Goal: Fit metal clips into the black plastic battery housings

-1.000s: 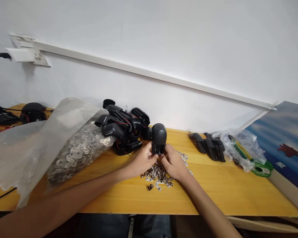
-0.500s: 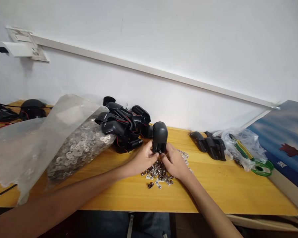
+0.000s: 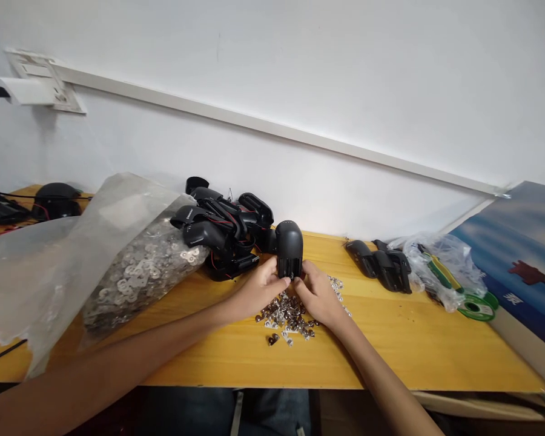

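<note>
A black rounded plastic housing (image 3: 289,242) stands upright between my hands, its domed end up and a slotted compartment at its lower end. My left hand (image 3: 262,289) grips its lower left side, thumb at the bottom edge. On the lower right, my right hand (image 3: 317,292) holds it with the thumb pressed near the same edge. Whatever small part may sit under the thumbs is too small to make out. Just below the hands, a pile of small shiny metal contact pieces (image 3: 285,312) lies on the yellow wooden table (image 3: 390,357).
A clear plastic bag (image 3: 136,272) full of metal pieces lies at the left. Behind it are heaped black housings with red wires (image 3: 222,227). More black housings (image 3: 381,265) lie right, beside a plastic bag with yellow-green pliers (image 3: 442,272) and a green solder spool (image 3: 478,307).
Both hands still hold the black housing at nearly the same place. My left thumb has shifted slightly along its bottom edge, and the whole view has moved a little.
</note>
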Action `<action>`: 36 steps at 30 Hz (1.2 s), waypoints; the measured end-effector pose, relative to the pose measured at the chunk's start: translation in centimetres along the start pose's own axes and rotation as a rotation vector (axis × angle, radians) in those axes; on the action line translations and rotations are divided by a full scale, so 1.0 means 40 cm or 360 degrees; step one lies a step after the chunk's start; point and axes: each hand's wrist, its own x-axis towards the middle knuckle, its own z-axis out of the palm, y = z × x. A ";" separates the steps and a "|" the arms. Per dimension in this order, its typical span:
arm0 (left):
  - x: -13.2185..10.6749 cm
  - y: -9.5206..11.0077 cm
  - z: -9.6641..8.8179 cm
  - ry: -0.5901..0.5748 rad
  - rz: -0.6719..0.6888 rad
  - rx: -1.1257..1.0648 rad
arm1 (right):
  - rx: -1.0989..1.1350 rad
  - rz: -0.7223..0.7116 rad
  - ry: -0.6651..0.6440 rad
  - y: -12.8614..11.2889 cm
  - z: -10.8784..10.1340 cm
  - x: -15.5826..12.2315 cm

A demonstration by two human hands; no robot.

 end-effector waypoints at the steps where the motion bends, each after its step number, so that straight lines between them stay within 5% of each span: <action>1: -0.002 0.006 0.000 0.0006 -0.0014 -0.0014 | 0.0039 0.0014 0.0040 0.003 0.000 0.000; 9: -0.017 0.019 0.004 0.0180 -0.0091 0.0193 | 0.0330 0.0094 0.0368 0.028 -0.009 -0.003; 22: -0.013 0.047 0.013 0.0163 -0.0039 0.0065 | 0.0505 -0.0072 0.0022 0.006 -0.006 -0.002; 36: -0.009 0.040 0.011 0.0133 -0.0057 0.0080 | 0.0467 -0.0099 0.0131 0.000 0.006 0.004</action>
